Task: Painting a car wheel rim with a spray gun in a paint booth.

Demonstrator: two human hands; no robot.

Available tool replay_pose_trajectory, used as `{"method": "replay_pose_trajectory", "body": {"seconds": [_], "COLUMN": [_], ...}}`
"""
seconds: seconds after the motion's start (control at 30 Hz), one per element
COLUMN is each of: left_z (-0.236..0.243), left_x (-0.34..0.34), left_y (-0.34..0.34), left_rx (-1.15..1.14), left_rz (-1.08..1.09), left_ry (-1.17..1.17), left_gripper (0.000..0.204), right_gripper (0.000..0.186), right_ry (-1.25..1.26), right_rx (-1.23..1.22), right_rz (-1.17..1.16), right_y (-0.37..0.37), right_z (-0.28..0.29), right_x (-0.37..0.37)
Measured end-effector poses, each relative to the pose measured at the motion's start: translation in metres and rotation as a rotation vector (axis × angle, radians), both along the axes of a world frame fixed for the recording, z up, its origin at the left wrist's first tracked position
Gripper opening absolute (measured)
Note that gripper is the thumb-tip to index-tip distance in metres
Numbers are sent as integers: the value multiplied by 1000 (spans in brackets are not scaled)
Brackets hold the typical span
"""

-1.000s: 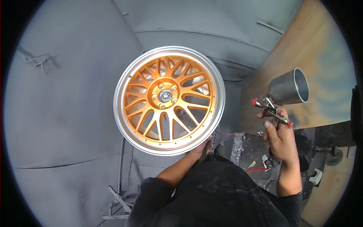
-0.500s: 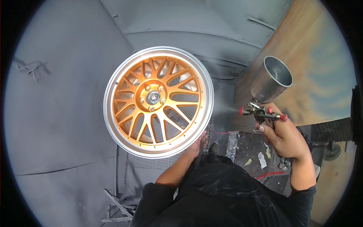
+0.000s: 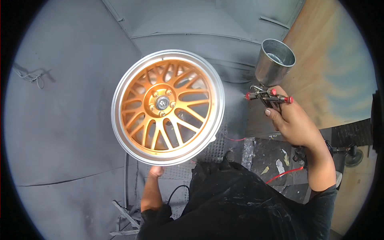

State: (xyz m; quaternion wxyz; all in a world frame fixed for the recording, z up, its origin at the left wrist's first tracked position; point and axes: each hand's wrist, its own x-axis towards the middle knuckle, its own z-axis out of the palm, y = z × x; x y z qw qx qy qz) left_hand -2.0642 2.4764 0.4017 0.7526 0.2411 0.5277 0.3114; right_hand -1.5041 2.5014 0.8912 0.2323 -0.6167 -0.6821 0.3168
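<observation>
In the middle hangs a wheel rim [image 3: 162,103] with orange spokes, a silver outer lip and a shiny centre cap. My right hand [image 3: 294,122] is wrapped round a spray gun [image 3: 265,95] with red knobs, to the right of the rim. A metal cup [image 3: 273,68] sits on top of the gun, and its nozzle points left at the rim, with faint mist before it. Just below the rim's lower edge is my left hand [image 3: 156,171]. Its fingers are hidden or smeared, so I cannot tell whether it grips the lip.
A grey wall [image 3: 76,112] stands on the left, with a wire hook [image 3: 34,76] on it. To the right is a wooden panel [image 3: 320,76] with paint stains. A red hose [image 3: 286,175] and paper scraps lie on the dark floor. Wooden slats [image 3: 126,214] are at lower left.
The spray gun and my right hand have moved up and slightly left. My left hand has gone from the rim's lower right to its bottom edge. The rim has turned a little.
</observation>
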Motion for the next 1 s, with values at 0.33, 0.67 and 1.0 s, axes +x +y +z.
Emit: {"method": "replay_pose_trajectory", "body": {"seconds": [0.33,0.67,1.0], "left_z": [48,55,58], "left_x": [4,16,17], "left_y": [112,106,100], "left_rx": [89,69,66], "left_rz": [744,721,727], "left_ry": [-165,-204,-215], "left_gripper": [58,58,59], "right_gripper": [26,27,26], "right_ry": [-4,-27,-21], "right_rx": [-7,52,54], "right_rz": [-58,-57,-39], "right_y": [2,4,9], "right_z": [4,2,-4], "right_x": [-2,-3,-1]}}
